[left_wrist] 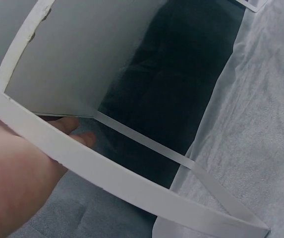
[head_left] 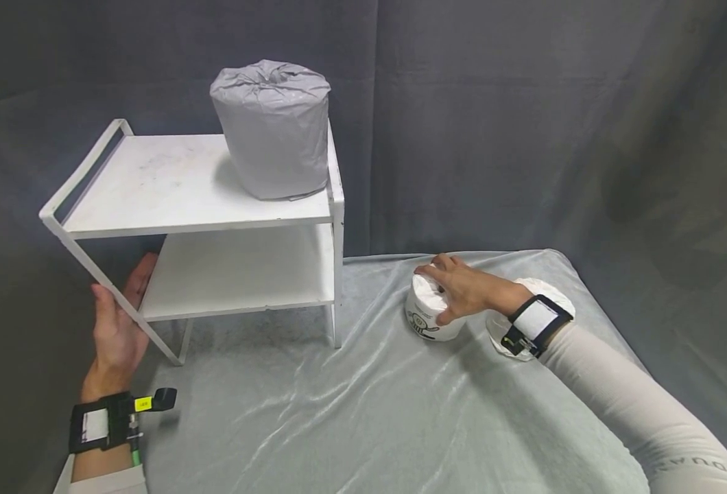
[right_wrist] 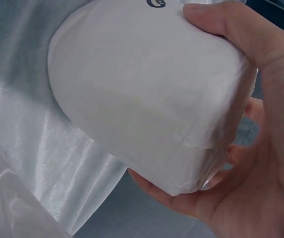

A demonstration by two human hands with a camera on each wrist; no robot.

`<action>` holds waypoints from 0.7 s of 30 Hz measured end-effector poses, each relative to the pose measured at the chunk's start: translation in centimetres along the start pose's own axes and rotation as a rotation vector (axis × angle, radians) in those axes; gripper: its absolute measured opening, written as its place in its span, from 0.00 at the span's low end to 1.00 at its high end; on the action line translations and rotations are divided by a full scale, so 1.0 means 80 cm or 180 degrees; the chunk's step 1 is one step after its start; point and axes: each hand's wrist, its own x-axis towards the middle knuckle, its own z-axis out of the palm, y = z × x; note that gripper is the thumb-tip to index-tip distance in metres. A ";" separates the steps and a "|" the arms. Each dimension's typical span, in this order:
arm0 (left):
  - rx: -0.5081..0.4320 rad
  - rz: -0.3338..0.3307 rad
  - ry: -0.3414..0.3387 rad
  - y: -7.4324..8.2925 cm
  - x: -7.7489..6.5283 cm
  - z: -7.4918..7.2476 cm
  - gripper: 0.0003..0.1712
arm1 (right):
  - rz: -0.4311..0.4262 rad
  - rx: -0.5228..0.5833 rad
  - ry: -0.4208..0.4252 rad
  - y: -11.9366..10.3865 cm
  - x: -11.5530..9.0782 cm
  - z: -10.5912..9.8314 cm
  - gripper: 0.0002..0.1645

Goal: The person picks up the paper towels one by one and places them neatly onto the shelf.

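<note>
A two-tier white shelf rack (head_left: 203, 274) stands on the left. My left hand (head_left: 119, 329) lies against its slanted left leg, thumb on the outer side and fairly straight fingers (left_wrist: 85, 138) reaching behind the frame beside the lower shelf. To the right, my right hand (head_left: 465, 288) grips a white wrapped toilet roll (head_left: 422, 312) from above, thumb on one side and fingers round the other. A black cartoon print shows on the roll's front. In the right wrist view, the toilet roll (right_wrist: 142, 84) fills the middle, with the thumb and fingertips on its wrapper.
A larger-looking wrapped roll (head_left: 273, 130) stands at the right end of the rack's top shelf. Another white wrapped roll (head_left: 549, 291) stands behind my right wrist, partly hidden. Grey cloth (head_left: 339, 412) covers the table, and a dark curtain (head_left: 493, 123) hangs behind.
</note>
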 end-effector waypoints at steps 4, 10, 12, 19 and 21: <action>0.0037 -0.0016 0.0008 0.000 0.000 0.000 0.51 | 0.0006 -0.0068 -0.0008 -0.006 -0.003 -0.005 0.61; 0.0012 0.0014 0.0036 0.001 0.000 0.001 0.49 | -0.0042 -0.0172 -0.0035 -0.018 -0.009 -0.014 0.61; -0.0019 -0.0002 0.0020 0.001 0.000 0.002 0.50 | -0.0086 -0.0215 -0.0036 -0.022 -0.012 -0.016 0.61; -0.0014 -0.0110 -0.0011 0.001 -0.001 0.003 0.53 | -0.0218 -0.0277 -0.0104 -0.043 -0.025 -0.025 0.60; -0.0029 -0.0102 -0.0003 0.001 -0.002 0.003 0.53 | -0.0224 -0.0286 -0.0142 -0.049 -0.028 -0.027 0.60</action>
